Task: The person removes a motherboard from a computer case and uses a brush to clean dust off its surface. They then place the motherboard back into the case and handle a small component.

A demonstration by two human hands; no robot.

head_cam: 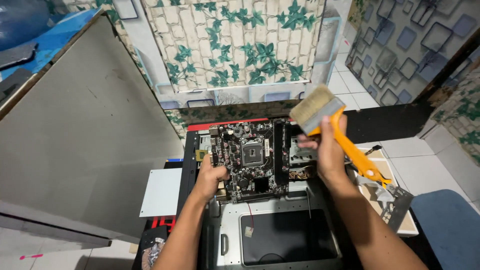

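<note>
The right hand (327, 152) grips an orange-handled brush (336, 131) — its long axis runs diagonally, bristles pointing up-left, handle end down-right — raised over the motherboard (250, 157). The left hand (210, 175) clasps the board's left edge, above the open computer case (280, 235).

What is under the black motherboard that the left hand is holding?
Under the black motherboard lies an open metal computer case with a dark cutout. The left hand grips the board's edge; the case part directly beneath is hidden.
</note>
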